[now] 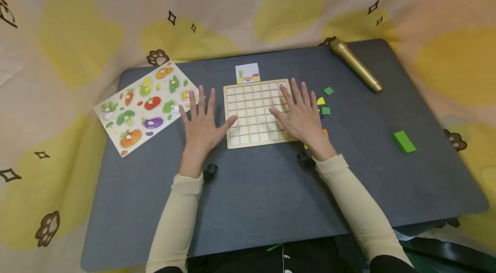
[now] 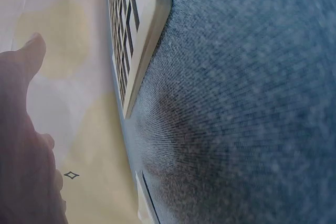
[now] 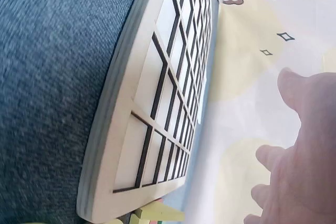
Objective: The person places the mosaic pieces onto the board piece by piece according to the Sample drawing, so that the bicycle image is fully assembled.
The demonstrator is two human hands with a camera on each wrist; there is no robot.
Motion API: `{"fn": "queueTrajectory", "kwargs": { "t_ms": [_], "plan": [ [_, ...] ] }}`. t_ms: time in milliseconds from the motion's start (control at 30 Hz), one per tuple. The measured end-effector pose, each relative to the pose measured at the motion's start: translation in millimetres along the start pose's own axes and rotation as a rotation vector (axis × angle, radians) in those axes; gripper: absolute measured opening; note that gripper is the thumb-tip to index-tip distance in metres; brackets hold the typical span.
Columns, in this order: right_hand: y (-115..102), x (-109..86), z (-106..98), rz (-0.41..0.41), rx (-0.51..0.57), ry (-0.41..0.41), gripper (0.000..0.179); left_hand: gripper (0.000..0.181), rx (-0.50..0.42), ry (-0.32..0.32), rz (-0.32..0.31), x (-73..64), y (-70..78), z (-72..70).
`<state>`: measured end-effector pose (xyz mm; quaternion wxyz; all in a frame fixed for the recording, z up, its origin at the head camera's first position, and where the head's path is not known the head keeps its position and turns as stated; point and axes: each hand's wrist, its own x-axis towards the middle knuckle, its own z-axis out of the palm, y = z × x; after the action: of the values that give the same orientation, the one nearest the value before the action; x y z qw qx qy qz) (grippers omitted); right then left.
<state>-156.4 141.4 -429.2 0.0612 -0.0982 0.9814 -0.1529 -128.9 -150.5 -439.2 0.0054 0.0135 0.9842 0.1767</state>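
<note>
Both bare hands hover with fingers spread and hold nothing. The left hand (image 1: 200,131) is between a picture board (image 1: 131,124) of vegetables and a pale wooden grid board (image 1: 252,111); its thumb tip overlaps the grid's left edge in the head view. Over the grid's right side is the right hand (image 1: 304,120), covering part of its squares. In the right wrist view, the grid board (image 3: 142,111) lies flat on the cloth, below the raised right hand (image 3: 310,145). Small coloured pieces lie beside the right hand, some hidden under it, among them a green piece (image 1: 326,110).
A small printed card (image 1: 248,73) touches the grid's far edge. A gold microphone (image 1: 357,65) lies at the back right of the grey table (image 1: 255,204), and a bright green block (image 1: 404,141) sits farther right. Patterned fabric (image 1: 217,10) hangs behind the table.
</note>
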Motion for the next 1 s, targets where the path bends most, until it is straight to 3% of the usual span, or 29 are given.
{"fn": "queueTrajectory", "kwargs": {
  "t_ms": [433,700,867,1000],
  "plan": [
    [5,-0.8,0,0.0,0.021,0.036,0.085,0.106,0.01,-0.003,-0.003,0.3,1.3,1.5],
    [20,-5.4,-9,0.021,0.108,0.029,0.086,0.106,-0.002,-0.016,0.027,0.4,-1.5,2.9],
    [47,-9.1,-20,0.077,0.213,0.038,0.08,0.11,-0.121,-0.096,0.066,-1.8,-5.1,1.3],
    [76,-13.1,-28,0.137,0.255,0.047,0.064,0.105,-0.222,-0.146,0.086,-4.7,-10.9,0.5]
  ]
}}
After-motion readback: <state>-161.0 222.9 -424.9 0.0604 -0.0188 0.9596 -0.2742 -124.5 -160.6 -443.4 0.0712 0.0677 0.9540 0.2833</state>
